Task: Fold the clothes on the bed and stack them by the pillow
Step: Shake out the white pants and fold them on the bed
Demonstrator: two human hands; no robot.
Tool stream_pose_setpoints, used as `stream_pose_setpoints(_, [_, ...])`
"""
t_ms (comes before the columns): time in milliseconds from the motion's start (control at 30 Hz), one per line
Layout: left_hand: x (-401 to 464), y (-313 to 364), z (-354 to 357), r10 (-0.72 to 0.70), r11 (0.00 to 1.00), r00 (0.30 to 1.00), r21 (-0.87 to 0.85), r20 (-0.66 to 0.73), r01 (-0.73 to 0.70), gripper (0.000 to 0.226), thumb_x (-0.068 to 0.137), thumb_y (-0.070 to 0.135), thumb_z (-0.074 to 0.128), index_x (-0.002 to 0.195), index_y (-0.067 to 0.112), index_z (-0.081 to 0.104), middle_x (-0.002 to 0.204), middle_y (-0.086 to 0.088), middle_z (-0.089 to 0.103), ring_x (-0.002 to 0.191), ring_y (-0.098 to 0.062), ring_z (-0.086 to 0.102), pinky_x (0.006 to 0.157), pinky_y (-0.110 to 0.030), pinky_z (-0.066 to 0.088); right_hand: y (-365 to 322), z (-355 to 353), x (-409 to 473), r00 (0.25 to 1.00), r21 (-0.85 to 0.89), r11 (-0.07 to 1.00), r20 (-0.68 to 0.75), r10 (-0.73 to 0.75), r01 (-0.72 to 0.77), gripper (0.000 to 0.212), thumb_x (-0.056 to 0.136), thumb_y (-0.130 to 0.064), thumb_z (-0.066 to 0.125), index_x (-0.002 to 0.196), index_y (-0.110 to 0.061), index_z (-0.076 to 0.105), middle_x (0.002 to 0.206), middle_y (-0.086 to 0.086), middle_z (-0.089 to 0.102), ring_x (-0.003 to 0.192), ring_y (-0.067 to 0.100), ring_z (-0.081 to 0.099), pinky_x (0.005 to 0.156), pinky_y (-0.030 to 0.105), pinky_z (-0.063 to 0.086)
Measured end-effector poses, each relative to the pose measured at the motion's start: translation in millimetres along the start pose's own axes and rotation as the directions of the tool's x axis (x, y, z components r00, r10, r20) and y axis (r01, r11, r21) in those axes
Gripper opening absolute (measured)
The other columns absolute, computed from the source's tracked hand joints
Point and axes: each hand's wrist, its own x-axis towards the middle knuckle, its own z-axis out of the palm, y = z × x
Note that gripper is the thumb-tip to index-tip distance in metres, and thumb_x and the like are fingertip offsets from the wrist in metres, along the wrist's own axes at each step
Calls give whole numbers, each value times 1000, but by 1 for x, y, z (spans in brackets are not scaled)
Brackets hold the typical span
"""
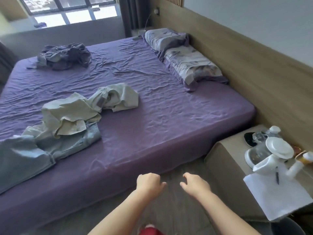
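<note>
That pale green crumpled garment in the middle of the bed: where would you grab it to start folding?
I would pinch the flat squarish flap at the right end of the pale green garment, coming from the near edge of the bed. That end lies open on the sheet, while the left end is bunched up and draped over the light blue jeans.

I'm looking into a home bedroom: a low bed (152, 116) in a purple sheet, two pillows (183, 58) against a wooden headboard panel (245, 68), a bedside cabinet (225, 160) (kettle on top), and a curtained window (71, 9).
</note>
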Motion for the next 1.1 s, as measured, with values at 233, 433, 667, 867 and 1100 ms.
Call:
stream_pose_setpoints(233, [50, -17, -24, -23, 1000, 1000, -15, -14, 22, 41, 91, 50, 39, 89, 18, 65, 100, -4, 69, 97, -28, 63, 73, -33, 35, -27, -25, 54, 997, -28, 997, -16, -78, 78, 41, 90, -38, 42, 127, -20, 44, 119, 1, 61, 109, 23, 57, 77, 30, 42])
stream_pose_setpoints(433, [102, -43, -59, -21, 1000, 999, -20, -36, 20, 43, 91, 51, 40, 94, 17, 64, 104, -5, 68, 100, -28, 62, 77, -33, 38, -57, -54, 102, 996, -81, 993, -26, -85, 83, 36, 90, -39, 42, 120, -21, 52, 120, -1, 61, 109, 21, 57, 81, 31, 45])
stream_pose_setpoints(667, [143, -76, -86, -60, 997, 997, -51, -39, 58, 43, 91, 50, 40, 96, 15, 65, 107, -5, 67, 103, -28, 61, 82, -32, 40, -95, -77, 145, 995, -70, 993, -19, -95, 93, 36, 89, -40, 44, 116, -20, 55, 121, -1, 61, 111, 23, 57, 87, 33, 48])
stream_pose_setpoints(867, [166, -103, -88, -146, 984, 989, -105, -9, 144, 41, 91, 49, 40, 93, 16, 64, 105, -3, 68, 101, -27, 62, 78, -31, 40, -122, -87, 184, 983, -133, 974, 39, -180, 183, 32, 88, -41, 44, 109, -19, 55, 118, 2, 62, 109, 26, 57, 83, 32, 44])
stream_pose_setpoints(1100, [205, -115, -106, -281, 944, 958, -167, 51, 286, 42, 91, 49, 40, 103, 17, 65, 112, -5, 66, 107, -27, 60, 83, -31, 42, -145, -112, 254, 944, -232, 918, 151, -292, 321, 34, 90, -40, 44, 114, -19, 55, 121, 2, 60, 112, 25, 56, 84, 32, 43])
